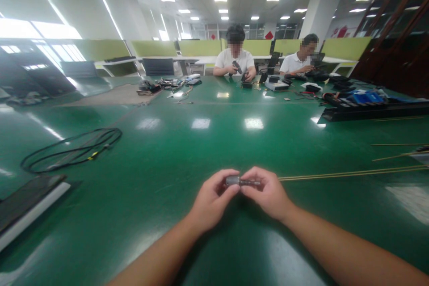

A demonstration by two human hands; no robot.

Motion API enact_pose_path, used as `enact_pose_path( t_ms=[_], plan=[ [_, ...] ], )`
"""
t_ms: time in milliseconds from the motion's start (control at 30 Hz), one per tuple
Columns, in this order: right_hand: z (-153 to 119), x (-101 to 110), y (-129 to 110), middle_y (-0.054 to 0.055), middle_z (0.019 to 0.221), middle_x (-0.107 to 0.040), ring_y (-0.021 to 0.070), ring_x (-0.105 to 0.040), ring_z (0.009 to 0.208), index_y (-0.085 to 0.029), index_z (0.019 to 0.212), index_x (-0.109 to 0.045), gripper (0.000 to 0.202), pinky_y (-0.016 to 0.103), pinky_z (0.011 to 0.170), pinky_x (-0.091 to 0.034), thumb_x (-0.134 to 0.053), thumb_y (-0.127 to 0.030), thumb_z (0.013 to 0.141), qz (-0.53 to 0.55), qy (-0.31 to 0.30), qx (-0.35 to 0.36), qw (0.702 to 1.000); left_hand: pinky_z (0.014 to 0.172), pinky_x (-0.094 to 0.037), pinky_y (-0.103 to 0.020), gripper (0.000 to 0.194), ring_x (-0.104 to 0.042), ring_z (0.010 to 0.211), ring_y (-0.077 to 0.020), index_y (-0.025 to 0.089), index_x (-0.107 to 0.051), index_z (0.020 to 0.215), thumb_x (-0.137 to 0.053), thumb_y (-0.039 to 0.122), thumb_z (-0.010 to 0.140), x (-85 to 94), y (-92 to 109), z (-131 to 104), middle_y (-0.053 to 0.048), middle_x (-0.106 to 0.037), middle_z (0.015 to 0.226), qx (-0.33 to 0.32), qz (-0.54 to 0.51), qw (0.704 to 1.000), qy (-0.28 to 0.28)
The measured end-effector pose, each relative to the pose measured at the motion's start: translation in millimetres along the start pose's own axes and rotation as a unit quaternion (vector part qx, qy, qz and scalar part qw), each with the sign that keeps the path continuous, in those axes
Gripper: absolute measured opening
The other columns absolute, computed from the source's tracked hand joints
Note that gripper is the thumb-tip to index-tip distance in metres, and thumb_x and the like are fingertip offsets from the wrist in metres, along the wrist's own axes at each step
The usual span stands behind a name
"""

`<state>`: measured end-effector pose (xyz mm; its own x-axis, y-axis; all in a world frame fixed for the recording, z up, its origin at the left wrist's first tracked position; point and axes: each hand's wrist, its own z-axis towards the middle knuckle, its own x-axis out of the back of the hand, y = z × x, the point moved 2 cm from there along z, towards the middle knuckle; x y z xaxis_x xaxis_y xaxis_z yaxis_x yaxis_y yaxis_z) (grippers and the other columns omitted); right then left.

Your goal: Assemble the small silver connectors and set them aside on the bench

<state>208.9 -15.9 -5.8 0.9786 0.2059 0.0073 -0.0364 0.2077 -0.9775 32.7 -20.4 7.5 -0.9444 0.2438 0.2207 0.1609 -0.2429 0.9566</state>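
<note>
A small metal piece [233, 180] lies level between my two hands, above the green table [161, 214]. It has a thick grey cylinder at its left end and a thin, stepped shank at its right, rather like a drill chuck. My left hand [210, 201] is closed round the thick cylinder, thumb in front and fingers behind. With thumb and fingers, my right hand [272, 195] pinches the thin shank, whose tip shows against the palm. The fingertips of both hands almost meet at the middle of the piece.
Thin brass-coloured rods [351, 173] run rightward behind my right hand. A coiled black cable [72, 149] and a dark flat case [30, 205] lie left. Across the table, two people [234, 60] handle parts among electronics. A black rail [368, 111] stands at far right.
</note>
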Motion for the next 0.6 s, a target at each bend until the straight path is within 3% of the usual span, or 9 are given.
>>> enact_pose_path(
  t_ms=[600],
  plan=[
    [-0.1, -1.4, 0.9, 0.001, 0.076, -0.069, 0.0167, -0.064, 0.070, -0.019, 0.083, -0.061, 0.021, 0.027, 0.063, -0.048, -0.076, -0.033, 0.077, 0.017, -0.008, -0.021, 1.000, 0.087, -0.051, -0.031, 0.031, -0.063, 0.093, -0.0200, 0.017, -0.066, 0.114, -0.068, 0.033, 0.087, 0.1, -2.7, 0.0, -0.008, -0.067, 0.106, 0.010, -0.020, 1.000, 0.002]
  ],
)
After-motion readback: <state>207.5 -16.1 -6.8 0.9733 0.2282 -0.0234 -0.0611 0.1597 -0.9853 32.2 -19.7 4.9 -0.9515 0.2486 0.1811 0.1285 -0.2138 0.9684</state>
